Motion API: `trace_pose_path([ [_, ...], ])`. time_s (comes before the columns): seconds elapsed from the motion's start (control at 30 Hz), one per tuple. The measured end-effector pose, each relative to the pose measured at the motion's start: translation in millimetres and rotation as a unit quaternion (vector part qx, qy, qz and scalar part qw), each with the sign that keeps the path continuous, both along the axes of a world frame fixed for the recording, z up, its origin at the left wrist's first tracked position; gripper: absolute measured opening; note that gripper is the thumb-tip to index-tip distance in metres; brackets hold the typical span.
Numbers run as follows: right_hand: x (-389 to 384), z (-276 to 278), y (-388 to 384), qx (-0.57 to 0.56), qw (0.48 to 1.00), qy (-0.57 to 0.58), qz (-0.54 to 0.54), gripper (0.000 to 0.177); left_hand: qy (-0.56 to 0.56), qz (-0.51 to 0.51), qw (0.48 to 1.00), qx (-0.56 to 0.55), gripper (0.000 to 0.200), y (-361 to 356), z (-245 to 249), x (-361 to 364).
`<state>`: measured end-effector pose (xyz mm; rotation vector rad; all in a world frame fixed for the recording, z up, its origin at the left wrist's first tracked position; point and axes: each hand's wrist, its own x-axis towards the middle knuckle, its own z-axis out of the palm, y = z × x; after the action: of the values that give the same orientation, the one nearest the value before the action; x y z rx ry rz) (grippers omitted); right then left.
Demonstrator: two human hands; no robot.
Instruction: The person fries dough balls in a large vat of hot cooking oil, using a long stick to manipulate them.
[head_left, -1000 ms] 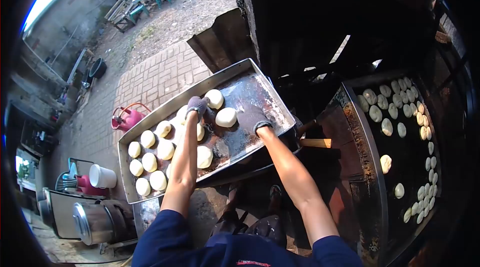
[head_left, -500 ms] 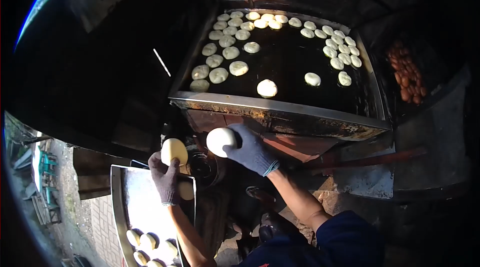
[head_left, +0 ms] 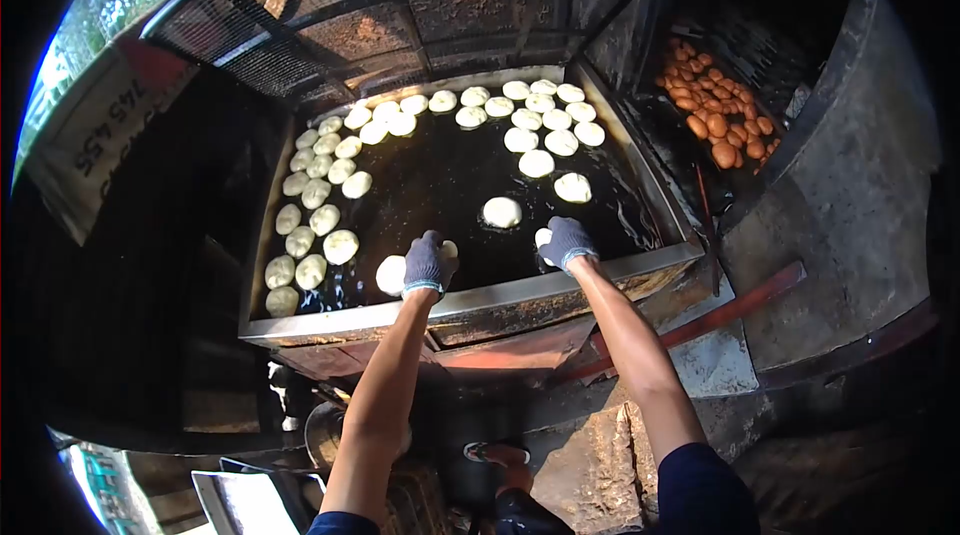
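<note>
My left hand point(head_left: 428, 265), in a dark knitted glove, reaches over the front of a wide metal frying vat point(head_left: 470, 303) of dark oil. A pale dough ball point(head_left: 451, 250) shows at its fingers, mostly covered by them. Just left of this hand, a dough round point(head_left: 391, 276) lies by the front rim. To the right, my gloved right hand point(head_left: 569, 241) grips another dough ball point(head_left: 542, 237), low over the oil. Between and beyond both hands floats a single dough round point(head_left: 502, 213). Several more dough rounds point(head_left: 341, 247) float along the left, back and right sides.
Browned fried pieces point(head_left: 716, 115) lie in a dark holder at the far right. Mesh screening point(head_left: 270, 55) stands behind the vat. Below left is the corner of a bright metal tray point(head_left: 240, 503). A reddish bar point(head_left: 730, 315) juts out at right.
Both hands have moved forward and up from in front of the vat to over its oil, each with a dough ball. My view has tilted up, bringing in more of the fried pieces.
</note>
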<state>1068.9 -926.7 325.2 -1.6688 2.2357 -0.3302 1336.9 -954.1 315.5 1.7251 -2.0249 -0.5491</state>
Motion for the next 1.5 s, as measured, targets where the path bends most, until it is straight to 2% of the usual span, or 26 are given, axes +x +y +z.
trace_pose_path([
  [0.1, -7, 3, 5, -0.133, 0.991, 0.008, -0.023, 0.042, 0.064, 0.000, 0.996, -0.057, 0.046, 5, 4, 1],
  [0.13, -17, 3, 13, -0.241, 0.970, 0.015, -0.016, 0.041, 0.081, 0.012, 0.992, -0.101, 0.047, 7, 9, 5],
  [0.17, -26, 27, 28, -0.253, 0.967, -0.032, -0.024, 0.038, 0.096, 0.027, 0.985, -0.141, 0.047, 18, 25, 13],
  [0.23, -63, 62, 71, -0.264, 0.957, 0.037, -0.111, 0.039, 0.194, 0.044, 0.967, -0.158, 0.047, 64, 79, 37],
  [0.27, -99, 54, 90, -0.281, 0.936, 0.144, -0.153, 0.043, 0.243, 0.062, 0.953, -0.171, 0.046, 89, 93, 54],
  [0.3, -130, 51, 112, -0.233, 0.907, 0.292, -0.197, 0.049, 0.255, 0.088, 0.949, -0.164, 0.043, 118, 110, 72],
  [0.33, -140, 72, 129, -0.085, 0.911, 0.285, -0.288, 0.049, 0.281, 0.113, 0.940, -0.158, 0.041, 148, 129, 84],
  [0.37, -171, 54, 139, -0.030, 0.900, 0.289, -0.324, 0.046, 0.305, 0.165, 0.926, -0.147, 0.039, 175, 135, 98],
  [0.4, -216, 19, 143, 0.015, 0.905, 0.262, -0.334, 0.038, 0.294, 0.197, 0.922, -0.154, 0.037, 199, 141, 110],
  [0.43, -237, 3, 144, 0.016, 0.906, 0.266, -0.329, 0.038, 0.340, 0.212, 0.903, -0.159, 0.033, 218, 135, 122],
  [0.53, -257, -11, 146, 0.009, 0.940, 0.099, -0.327, 0.040, 0.289, 0.255, 0.913, -0.133, 0.031, 268, 131, 150],
  [0.57, -252, -7, 147, 0.007, 0.943, 0.099, -0.318, 0.040, 0.297, 0.276, 0.906, -0.123, 0.030, 283, 128, 156],
  [0.63, -240, -2, 154, -0.086, 0.946, 0.102, -0.295, 0.040, 0.271, 0.304, 0.905, -0.121, 0.029, 313, 128, 163],
  [0.7, -208, 15, 175, -0.088, 0.956, 0.090, -0.265, 0.047, 0.237, 0.308, 0.910, -0.142, 0.028, 344, 128, 166],
  [0.77, -158, 29, 202, -0.324, 0.933, 0.149, -0.040, 0.050, 0.326, 0.362, 0.866, -0.113, 0.028, 378, 111, 174],
  [0.83, -92, 78, 225, -0.193, 0.981, 0.014, -0.009, 0.042, 0.295, 0.370, 0.871, -0.130, 0.028, 409, 115, 170],
  [0.9, -51, 98, 224, -0.135, 0.990, -0.027, 0.028, 0.038, 0.268, 0.370, 0.879, -0.137, 0.027, 440, 103, 177],
  [0.97, -49, 59, 197, -0.153, 0.985, 0.015, 0.075, 0.038, 0.280, 0.435, 0.847, -0.123, 0.026, 473, 100, 174],
  [1.03, -26, 70, 179, -0.103, 0.992, -0.002, 0.068, 0.035, 0.279, 0.435, 0.845, -0.140, 0.025, 499, 120, 167],
  [1.1, -24, 49, 147, -0.083, 0.994, 0.029, 0.067, 0.032, 0.256, 0.457, 0.837, -0.160, 0.024, 532, 96, 186],
  [1.13, -26, 45, 130, -0.044, 0.995, 0.042, 0.076, 0.029, 0.230, 0.455, 0.845, -0.161, 0.025, 539, 121, 176],
  [1.17, -23, 48, 123, -0.040, 0.996, 0.044, 0.067, 0.027, 0.273, 0.475, 0.820, -0.169, 0.028, 548, 121, 178],
  [1.23, -26, 55, 119, -0.012, 0.994, 0.058, 0.093, 0.026, 0.217, 0.508, 0.815, -0.174, 0.030, 567, 127, 181],
  [1.37, -28, 92, 188, -0.077, 0.997, 0.001, -0.019, 0.025, 0.199, 0.550, 0.792, -0.173, 0.032, 591, 123, 192],
  [1.43, -40, 108, 224, -0.126, 0.990, 0.020, -0.067, 0.030, 0.267, 0.566, 0.753, -0.204, 0.033, 603, 107, 200],
  [1.5, -88, 82, 220, -0.154, 0.979, 0.074, -0.114, 0.034, 0.267, 0.573, 0.754, -0.179, 0.032, 602, 101, 210],
])
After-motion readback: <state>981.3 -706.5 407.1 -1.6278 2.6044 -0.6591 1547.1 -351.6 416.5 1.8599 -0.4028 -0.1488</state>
